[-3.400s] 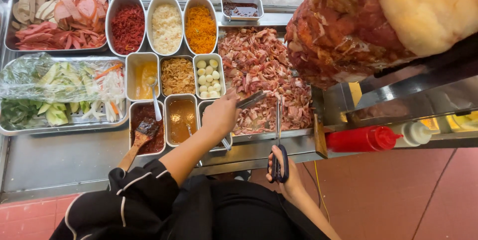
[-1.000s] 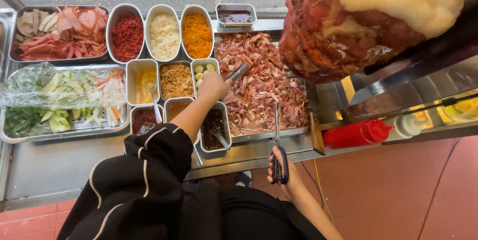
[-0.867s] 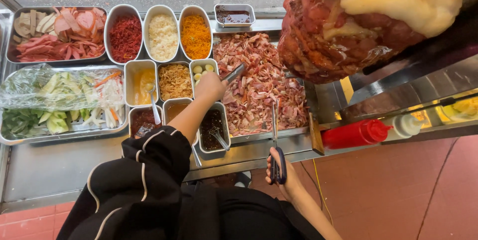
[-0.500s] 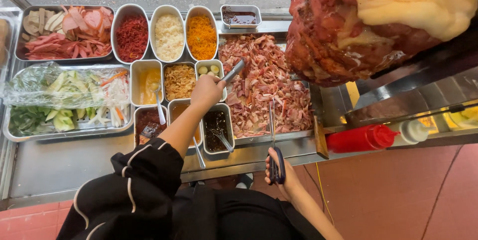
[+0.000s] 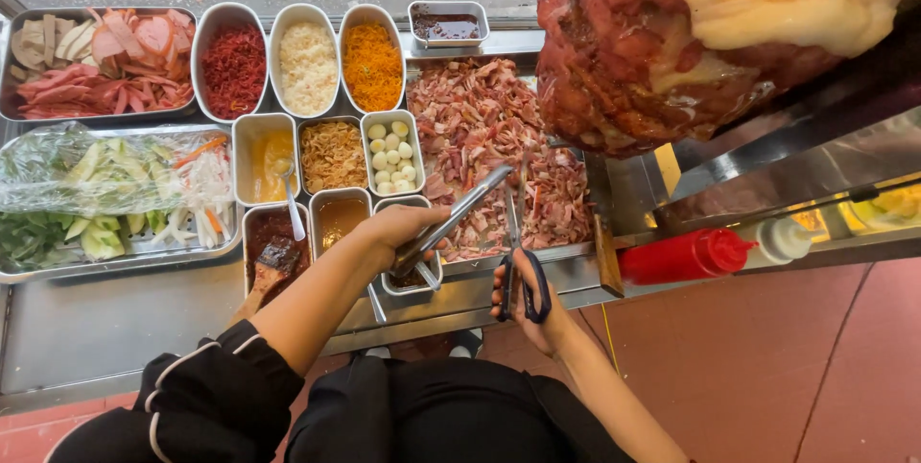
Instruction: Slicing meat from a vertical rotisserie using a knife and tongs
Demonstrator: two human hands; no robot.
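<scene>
Currently: left hand (image 5: 401, 233) fingers clenched on steel tongs (image 5: 459, 216) | right hand (image 5: 530, 302) grips scissors (image 5: 515, 250) by loops | shaved meat (image 5: 484, 137) likely soft, greasy, light; pinch small clumps

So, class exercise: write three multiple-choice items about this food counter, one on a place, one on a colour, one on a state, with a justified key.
1. Where do the tips of the tongs lie?
A over the chopped meat tray
B in the orange shreds
C on the floor

2. What colour is the squeeze bottle lying at the right?
A green
B red
C blue

3. How does the right hand hold the scissors?
A lying loose
B fingers through the handles
C by the blades

Key: A, the left hand points them over the meat; B, its body is red; B, fingers sit in the loops.
</scene>
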